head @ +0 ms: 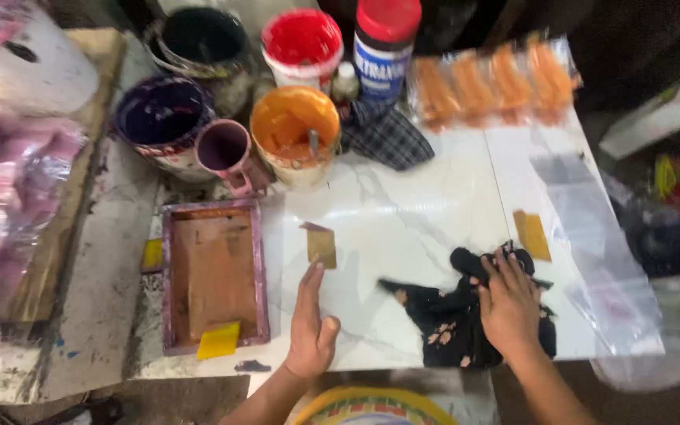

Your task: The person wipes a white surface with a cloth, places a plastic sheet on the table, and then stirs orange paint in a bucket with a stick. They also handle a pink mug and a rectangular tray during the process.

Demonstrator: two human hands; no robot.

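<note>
Right hand [509, 303] is pressing, fingers spread, on the black rag [454, 315]. Left of the rag, left hand [308, 323] is lying flat and open, holding nothing, on the white slab [419, 205].

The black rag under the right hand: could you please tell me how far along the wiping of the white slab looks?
Looks done: most of the white slab shows bare and clean. In hand: the right hand presses the black rag on the slab, while the left hand lies flat beside a small tan card. Left: another tan card and the stained wooden frame lie untouched.
</note>
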